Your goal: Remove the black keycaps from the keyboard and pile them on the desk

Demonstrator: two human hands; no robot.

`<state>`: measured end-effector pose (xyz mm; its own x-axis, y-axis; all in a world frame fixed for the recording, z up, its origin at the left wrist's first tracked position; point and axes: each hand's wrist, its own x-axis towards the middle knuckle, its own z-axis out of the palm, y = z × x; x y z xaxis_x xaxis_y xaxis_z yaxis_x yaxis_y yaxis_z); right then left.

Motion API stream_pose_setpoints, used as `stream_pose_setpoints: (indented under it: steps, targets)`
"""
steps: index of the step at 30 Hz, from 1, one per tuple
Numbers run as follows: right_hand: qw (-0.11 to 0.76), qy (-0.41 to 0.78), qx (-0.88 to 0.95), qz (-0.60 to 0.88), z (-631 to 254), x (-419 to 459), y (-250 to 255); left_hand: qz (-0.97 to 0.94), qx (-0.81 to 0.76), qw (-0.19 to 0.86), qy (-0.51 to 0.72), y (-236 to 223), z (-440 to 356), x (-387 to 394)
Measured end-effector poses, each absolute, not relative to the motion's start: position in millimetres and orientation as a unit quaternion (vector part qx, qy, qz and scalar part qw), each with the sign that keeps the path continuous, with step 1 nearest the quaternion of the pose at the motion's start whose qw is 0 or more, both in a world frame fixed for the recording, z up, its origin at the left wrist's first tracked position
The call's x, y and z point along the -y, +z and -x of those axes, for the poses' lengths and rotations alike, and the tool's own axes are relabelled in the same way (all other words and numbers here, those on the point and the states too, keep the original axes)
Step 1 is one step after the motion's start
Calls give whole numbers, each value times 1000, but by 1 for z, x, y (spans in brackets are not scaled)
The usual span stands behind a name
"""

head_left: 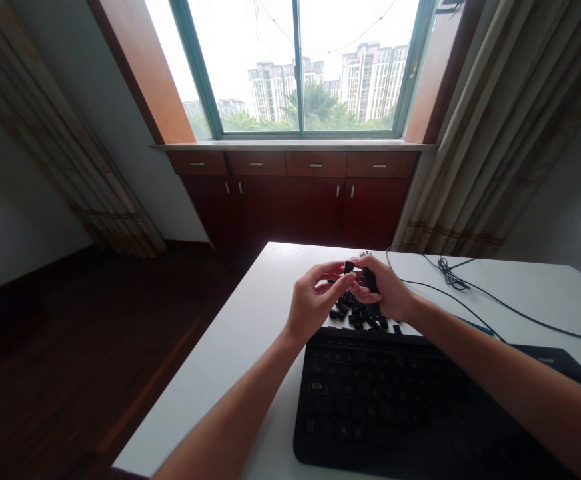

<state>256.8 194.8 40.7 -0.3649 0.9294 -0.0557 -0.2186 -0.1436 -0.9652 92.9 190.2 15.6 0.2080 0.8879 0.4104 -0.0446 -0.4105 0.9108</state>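
Black keycap [349, 267] sits at the fingertips of the left hand [311, 301].

A white table [220, 360] bears a black keyboard [350, 393], loose black keycaps [351, 315] and dark cable [453, 275].

We get the light from the wide green-framed glass window [298, 67], its sky washed out to near white. Below the window, the red-brown wooden cabinets [315, 207] sit in shade, and the dark brown floor [45, 373] to its lower left turns almost black. Facing the window, the smooth white surface [250, 313] is softly lit, while we lose detail on the black plastic keyboard [360, 400]. Wide-lens distortion slants the long beige curtains [495, 120] flanking the window.
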Motion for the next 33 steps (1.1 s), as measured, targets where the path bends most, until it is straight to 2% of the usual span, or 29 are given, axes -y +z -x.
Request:
stream_pose_setpoints:
  steps: [7, 13, 21, 23, 28, 33]
  targets:
    - [483, 643, 487, 341, -249, -185, 34, -652, -346, 394, 548, 13, -95, -185]
    - [514, 574, 515, 374, -251, -177, 32, -683, -349, 341, 543, 14, -94, -184]
    - [516, 507, 533, 439, -260, -154, 35, -773, -308, 193, 521, 16, -89, -184]
    - [515, 500, 527, 455, -265, -145, 38, -772, -287, 210, 526, 17, -90, -181]
    - [494, 471, 504, 529, -288, -114, 46, -737, -271, 333, 521, 20, -98, -169]
    - [441, 314, 608, 580, -312, -87, 46, -734, -288, 390, 476, 20, -103, -159]
